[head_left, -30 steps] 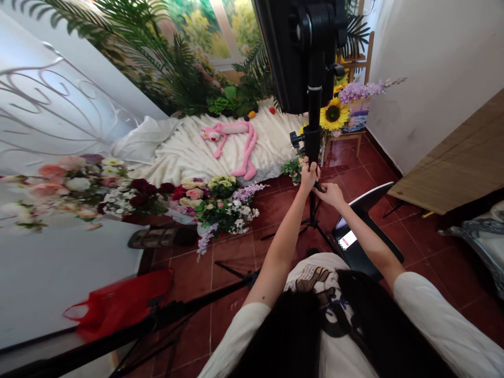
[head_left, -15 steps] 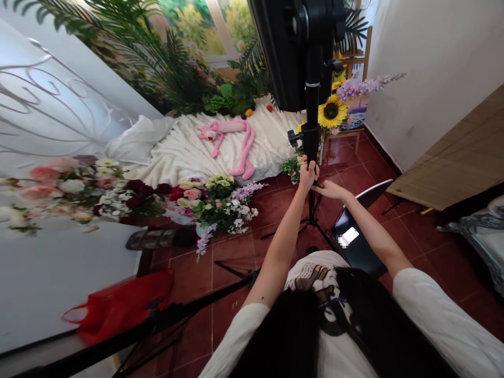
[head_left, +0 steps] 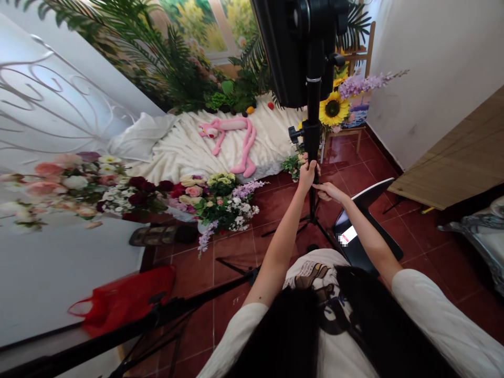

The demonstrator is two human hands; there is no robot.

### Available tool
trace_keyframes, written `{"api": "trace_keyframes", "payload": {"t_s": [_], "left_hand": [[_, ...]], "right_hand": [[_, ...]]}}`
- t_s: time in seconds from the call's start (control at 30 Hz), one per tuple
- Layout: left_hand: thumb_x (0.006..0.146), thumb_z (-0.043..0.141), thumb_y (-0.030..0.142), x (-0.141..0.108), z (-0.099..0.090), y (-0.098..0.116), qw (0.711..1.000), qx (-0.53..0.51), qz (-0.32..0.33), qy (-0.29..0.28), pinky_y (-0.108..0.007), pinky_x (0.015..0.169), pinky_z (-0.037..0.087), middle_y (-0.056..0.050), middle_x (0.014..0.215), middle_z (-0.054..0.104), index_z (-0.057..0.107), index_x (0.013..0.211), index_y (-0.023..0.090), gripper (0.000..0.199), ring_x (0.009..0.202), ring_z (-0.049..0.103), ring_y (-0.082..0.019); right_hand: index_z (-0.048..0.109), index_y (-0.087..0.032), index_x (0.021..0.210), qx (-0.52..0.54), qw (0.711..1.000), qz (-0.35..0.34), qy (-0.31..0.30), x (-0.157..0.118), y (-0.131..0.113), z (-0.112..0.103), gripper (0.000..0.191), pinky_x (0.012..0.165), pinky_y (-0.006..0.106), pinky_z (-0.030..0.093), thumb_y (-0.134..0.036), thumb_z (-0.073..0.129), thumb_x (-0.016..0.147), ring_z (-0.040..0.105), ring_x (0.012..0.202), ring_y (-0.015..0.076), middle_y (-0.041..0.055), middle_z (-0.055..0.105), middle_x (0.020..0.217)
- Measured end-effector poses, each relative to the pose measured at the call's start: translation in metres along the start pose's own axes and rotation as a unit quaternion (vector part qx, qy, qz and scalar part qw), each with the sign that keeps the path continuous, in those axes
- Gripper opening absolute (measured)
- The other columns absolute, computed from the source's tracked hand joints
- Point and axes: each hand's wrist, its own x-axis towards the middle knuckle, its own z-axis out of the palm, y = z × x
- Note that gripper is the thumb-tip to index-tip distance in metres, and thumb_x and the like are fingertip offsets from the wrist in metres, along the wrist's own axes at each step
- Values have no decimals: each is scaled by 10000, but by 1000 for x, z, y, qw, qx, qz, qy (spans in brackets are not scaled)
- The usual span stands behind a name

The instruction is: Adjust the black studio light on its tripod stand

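A black light stand (head_left: pixel 313 105) rises upright in front of me, with a large dark head (head_left: pixel 289 58) at its top and tripod legs spread on the floor. My left hand (head_left: pixel 307 176) is wrapped round the lower pole, just under a thick collar. Slightly lower and to the right, my right hand (head_left: pixel 331 192) touches the pole's side with its fingers bent together; a small part in them, if any, is hidden. A black side knob (head_left: pixel 294 135) juts from the collar above my hands. A phone with a lit screen (head_left: pixel 348 235) lies on a black chair (head_left: pixel 370 210) beneath my right forearm.
A pink plush toy (head_left: pixel 232 124) lies on a cream fur cover (head_left: pixel 177 142). Artificial flowers (head_left: pixel 228 205) line its front; sunflowers (head_left: pixel 333 107) stand behind the pole. Another black stand (head_left: pixel 185 304) slants across the lower left near a red bag (head_left: pixel 129 299). A wooden panel (head_left: pixel 452 152) leans right.
My right hand's fingers have curled in more beside the pole. My left hand keeps its grip. The view has shifted very slightly.
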Motion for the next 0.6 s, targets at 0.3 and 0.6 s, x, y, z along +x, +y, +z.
{"api": "trace_keyframes", "payload": {"t_s": [0.3, 0.6], "left_hand": [[895, 584, 629, -85, -48, -37, 995, 84, -38, 29, -342, 1105, 466, -122, 1349, 686, 692, 1201, 191, 546, 1256, 635, -219], [812, 614, 596, -294, -195, -87, 876, 261, -406, 6, -388, 1000, 521, -115, 1046, 786, 722, 943, 143, 484, 1069, 711, -281]], "right_hand": [[400, -232, 605, 20, 993, 24, 113, -8, 47, 41, 643, 380, 215, 155, -817, 595, 788, 233, 390, 52, -98, 294, 456], [507, -198, 703, -115, 985, 79, -101, -3, 104, 100, 560, 442, 211, 303, -734, 594, 842, 380, 434, 63, -84, 440, 514]]}}
